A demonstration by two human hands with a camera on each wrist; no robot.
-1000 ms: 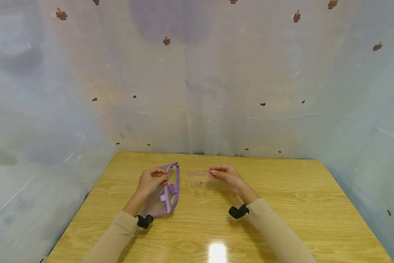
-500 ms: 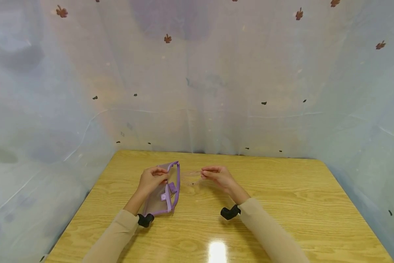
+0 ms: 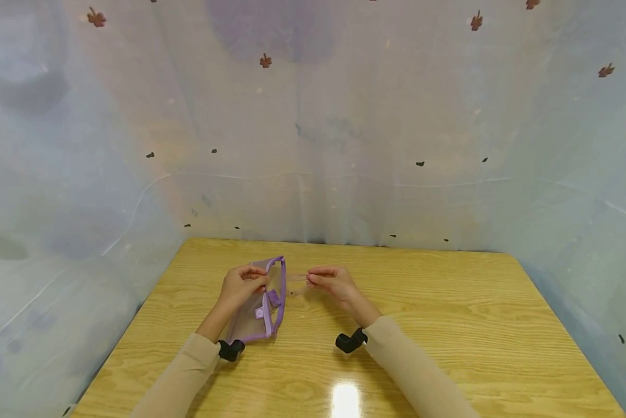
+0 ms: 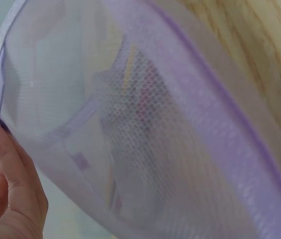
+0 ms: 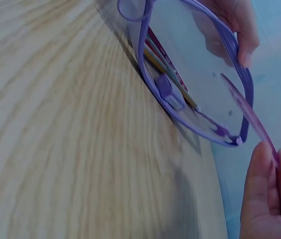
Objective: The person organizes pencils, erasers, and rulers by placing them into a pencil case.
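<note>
A purple-edged mesh pencil case (image 3: 247, 325) stands with its mouth spread towards the right. My left hand (image 3: 238, 288) pinches the case's upper rim between thumb and fingers. A thin, clear pink protractor (image 5: 254, 119), seen nearly edge-on in the right wrist view, is pinched by my right hand (image 3: 336, 284). Its far end is at the case's mouth; how far inside it reaches I cannot tell. Inside the case lie several pencils (image 5: 166, 59) and a purple-sleeved eraser (image 5: 173, 94). Through the mesh in the left wrist view, the contents look blurred.
The wood-grain table (image 3: 449, 325) spreads around both hands. A pale patterned curtain (image 3: 344, 145) hangs behind it and at both sides. A black wrist mount (image 3: 351, 341) sits on the right arm, another wrist mount (image 3: 231, 350) on the left.
My right hand has moved left with the protractor, bringing its far end to the case's mouth. The left hand and the pencil case have stayed in nearly the same place.
</note>
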